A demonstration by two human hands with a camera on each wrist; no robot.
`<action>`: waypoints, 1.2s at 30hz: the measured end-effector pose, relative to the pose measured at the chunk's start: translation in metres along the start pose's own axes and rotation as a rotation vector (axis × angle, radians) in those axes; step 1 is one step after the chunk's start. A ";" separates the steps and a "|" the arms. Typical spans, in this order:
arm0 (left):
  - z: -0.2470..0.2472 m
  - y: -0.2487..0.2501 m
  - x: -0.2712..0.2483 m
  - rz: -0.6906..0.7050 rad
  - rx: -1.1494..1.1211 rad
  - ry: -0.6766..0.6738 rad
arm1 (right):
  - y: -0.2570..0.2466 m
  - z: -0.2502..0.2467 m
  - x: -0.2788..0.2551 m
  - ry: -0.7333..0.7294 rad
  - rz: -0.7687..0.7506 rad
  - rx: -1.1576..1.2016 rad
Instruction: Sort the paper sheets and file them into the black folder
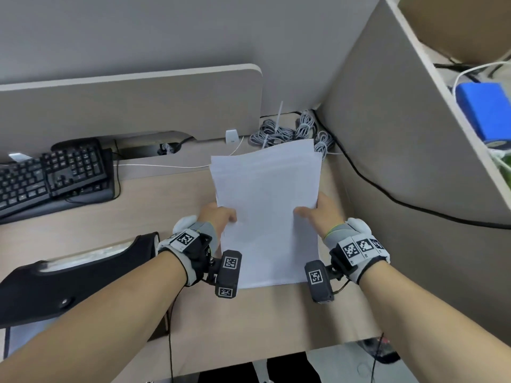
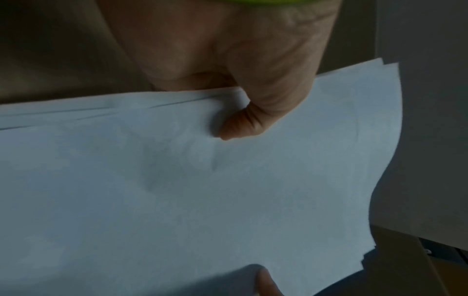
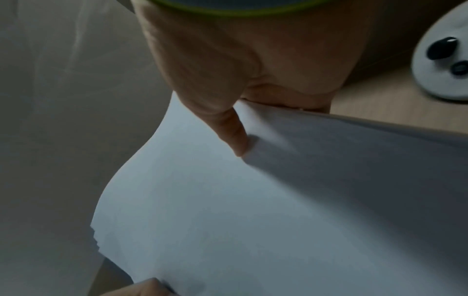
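A stack of white paper sheets stands tilted over the middle of the desk, its far edges slightly uneven. My left hand grips the stack's left edge, thumb on the front. My right hand grips the right edge the same way. The left wrist view shows the left thumb pressed on the paper sheets; the right wrist view shows the right thumb pinching the paper sheets. The black folder lies on the desk to my left, apart from both hands, with white paper showing at its opening.
A black keyboard sits at the far left. Bundled grey cables lie at the back behind the sheets. A partition wall rises on the right, with a black cable running along it. The desk's front edge is near me.
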State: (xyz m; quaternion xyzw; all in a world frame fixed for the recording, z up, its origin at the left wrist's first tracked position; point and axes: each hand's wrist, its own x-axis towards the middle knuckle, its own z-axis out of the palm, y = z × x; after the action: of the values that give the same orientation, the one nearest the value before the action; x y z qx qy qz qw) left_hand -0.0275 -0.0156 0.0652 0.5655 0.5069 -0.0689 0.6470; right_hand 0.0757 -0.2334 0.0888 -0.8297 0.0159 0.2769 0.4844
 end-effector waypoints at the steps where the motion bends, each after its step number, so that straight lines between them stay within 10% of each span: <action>1: -0.001 0.007 -0.002 0.025 0.000 0.009 | -0.009 -0.004 -0.003 0.006 -0.020 0.011; 22: -0.003 0.063 -0.047 0.418 0.141 0.045 | -0.045 -0.026 -0.018 0.126 -0.231 0.118; 36: 0.004 0.044 -0.017 0.354 0.282 0.026 | -0.009 -0.002 0.004 0.087 -0.093 -0.059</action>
State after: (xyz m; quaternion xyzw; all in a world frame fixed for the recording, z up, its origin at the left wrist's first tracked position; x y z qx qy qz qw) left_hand -0.0046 -0.0117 0.1061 0.7313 0.3936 -0.0172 0.5568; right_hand 0.0828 -0.2297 0.0946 -0.8547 -0.0098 0.2183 0.4710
